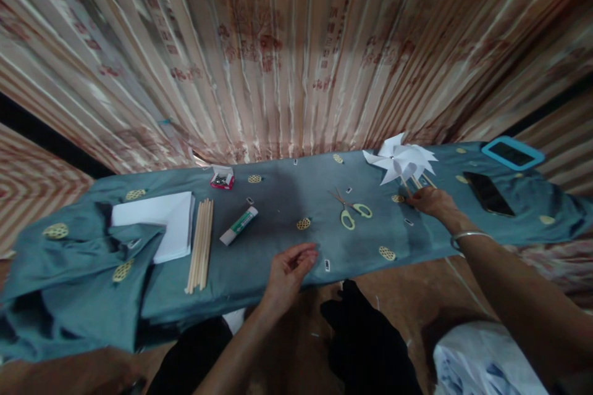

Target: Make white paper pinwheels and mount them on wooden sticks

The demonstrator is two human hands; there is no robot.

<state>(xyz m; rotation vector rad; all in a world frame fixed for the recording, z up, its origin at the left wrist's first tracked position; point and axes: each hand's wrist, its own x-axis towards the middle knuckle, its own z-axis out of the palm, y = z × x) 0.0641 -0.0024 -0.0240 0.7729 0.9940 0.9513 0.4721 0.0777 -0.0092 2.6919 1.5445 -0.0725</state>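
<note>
Head view: nearest, the left hand [291,270], fingers loosely curled and holding nothing visible, is at the cloth's [306,185] near edge; scissors [344,203] lie between the hands; rightward, the right hand [428,200] pinches the sticks [404,184] of white pinwheels [402,159], which slant away leftward, blades just past its fingertips

No wording I can read for certain. Vertical character-like marks [330,37] on curtain [296,62] facing me, too blurred to make out. Green label [241,223] on white tube [238,226], pale print too small for me. Little printed tags [327,265] across my tablecloth [269,234], illegible too.
</note>
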